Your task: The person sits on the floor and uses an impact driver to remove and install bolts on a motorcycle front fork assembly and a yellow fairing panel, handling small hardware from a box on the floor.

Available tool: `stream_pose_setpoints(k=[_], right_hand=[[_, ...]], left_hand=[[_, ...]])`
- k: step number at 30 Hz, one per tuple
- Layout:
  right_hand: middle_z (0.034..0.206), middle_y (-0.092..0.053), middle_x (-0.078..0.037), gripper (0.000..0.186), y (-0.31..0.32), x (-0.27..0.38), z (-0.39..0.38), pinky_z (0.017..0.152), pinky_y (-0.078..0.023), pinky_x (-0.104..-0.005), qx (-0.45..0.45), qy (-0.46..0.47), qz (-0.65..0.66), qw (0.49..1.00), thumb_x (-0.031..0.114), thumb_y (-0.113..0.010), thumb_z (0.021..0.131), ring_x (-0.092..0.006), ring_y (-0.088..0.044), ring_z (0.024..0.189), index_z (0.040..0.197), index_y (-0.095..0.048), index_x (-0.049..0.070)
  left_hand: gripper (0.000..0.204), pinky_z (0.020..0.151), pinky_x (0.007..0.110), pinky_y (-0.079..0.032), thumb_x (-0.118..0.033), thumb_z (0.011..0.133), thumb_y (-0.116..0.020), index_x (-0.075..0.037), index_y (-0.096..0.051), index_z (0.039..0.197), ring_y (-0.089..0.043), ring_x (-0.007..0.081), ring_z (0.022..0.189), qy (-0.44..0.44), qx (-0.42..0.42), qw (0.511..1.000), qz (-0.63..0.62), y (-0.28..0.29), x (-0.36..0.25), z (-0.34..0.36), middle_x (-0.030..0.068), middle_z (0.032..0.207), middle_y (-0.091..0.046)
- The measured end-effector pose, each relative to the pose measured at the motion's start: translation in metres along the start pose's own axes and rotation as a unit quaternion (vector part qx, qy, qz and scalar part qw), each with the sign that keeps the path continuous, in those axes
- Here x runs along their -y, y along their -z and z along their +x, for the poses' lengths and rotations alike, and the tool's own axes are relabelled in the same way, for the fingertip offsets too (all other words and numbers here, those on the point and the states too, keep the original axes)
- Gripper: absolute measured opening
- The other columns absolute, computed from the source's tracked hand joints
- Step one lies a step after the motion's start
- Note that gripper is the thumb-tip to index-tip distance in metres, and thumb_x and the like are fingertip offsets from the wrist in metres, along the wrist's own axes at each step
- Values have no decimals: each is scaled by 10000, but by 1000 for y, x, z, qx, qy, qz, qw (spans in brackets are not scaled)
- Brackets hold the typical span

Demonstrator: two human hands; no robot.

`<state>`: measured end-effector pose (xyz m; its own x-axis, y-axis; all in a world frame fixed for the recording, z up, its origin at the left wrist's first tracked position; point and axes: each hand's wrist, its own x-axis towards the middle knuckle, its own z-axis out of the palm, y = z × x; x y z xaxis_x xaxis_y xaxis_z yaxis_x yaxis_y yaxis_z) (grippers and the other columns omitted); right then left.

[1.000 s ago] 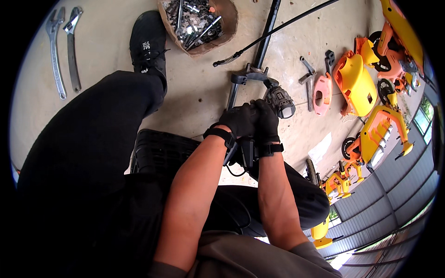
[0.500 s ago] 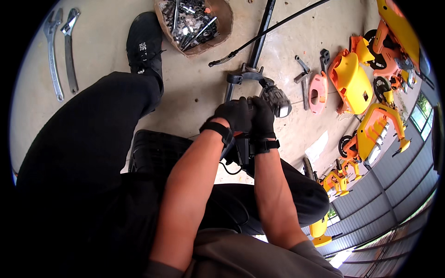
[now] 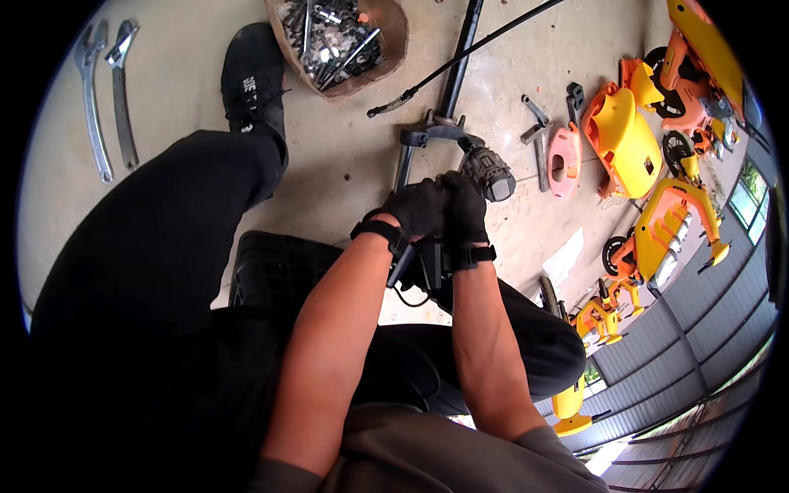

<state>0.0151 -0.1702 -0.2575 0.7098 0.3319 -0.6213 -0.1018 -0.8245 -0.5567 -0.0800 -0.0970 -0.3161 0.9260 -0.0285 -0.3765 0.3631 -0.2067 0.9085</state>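
Note:
My left hand [image 3: 415, 209] and my right hand [image 3: 463, 205], both in black gloves, are closed side by side on a black power tool [image 3: 490, 174], wrapping its grip. The tool's head is at the bracket of a black metal fork [image 3: 429, 133], whose tubes lie over the floor. Exactly where the tool meets the fork is hidden. A thin black cable [image 3: 493, 41] with a springy end lies across the upper tube, and a black plastic crate [image 3: 275, 267] is below my hands, partly covered by my forearms.
A brown box [image 3: 390, 57] of mixed metal parts sits above. Two adjustable wrenches [image 3: 94, 115] lie left of my shoe [image 3: 251, 78]. To the right are small metal pieces [image 3: 536, 115], a pink plastic piece [image 3: 565, 164], a yellow body panel [image 3: 625, 148] and several yellow-orange scooters [image 3: 674, 230].
My hands and the tool have shifted slightly leftward in the picture along with the surrounding scene. Both hands stay wrapped around the tool.

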Motion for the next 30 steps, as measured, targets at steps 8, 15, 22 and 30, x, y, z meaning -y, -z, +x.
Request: stream_pose_setpoints(k=[8, 15, 22, 30], right_hand=[[871, -658, -57, 145, 2, 25, -10, 771, -494, -292, -13, -37, 165, 985, 119, -553, 915, -168, -619, 826, 921, -664, 27], [900, -665, -130, 143, 5, 12, -14, 770, -499, -365, -13, 137, -157, 978, 85, -582, 800, -304, -641, 859, 904, -672, 47], [872, -662, -136, 149, 2, 29, -8, 763, -494, -360, -54, 175, -233, 955, 62, -537, 812, -300, -637, 841, 884, -665, 39], [921, -664, -144, 145, 2, 30, -7, 769, -496, -351, -13, 162, -190, 968, 57, -567, 806, -289, -638, 891, 910, -665, 32]], left_hand=[[236, 686, 416, -558, -225, 772, -648, -44, -649, 923, -672, 352, 811, 95, 25, 995, -36, 62, -46, -10, 219, 919, -669], [246, 711, 441, -557, -246, 789, -630, -28, -650, 903, -670, 377, 791, -102, 4, 993, 63, 23, -22, -7, 209, 868, -670], [217, 683, 436, -552, -231, 752, -655, -46, -649, 867, -662, 364, 751, -9, 99, 994, -46, 89, -52, -7, 192, 851, -668], [204, 667, 449, -553, -230, 780, -645, -51, -642, 877, -672, 336, 753, -16, -50, 998, 27, 17, 2, 6, 192, 852, -665]])
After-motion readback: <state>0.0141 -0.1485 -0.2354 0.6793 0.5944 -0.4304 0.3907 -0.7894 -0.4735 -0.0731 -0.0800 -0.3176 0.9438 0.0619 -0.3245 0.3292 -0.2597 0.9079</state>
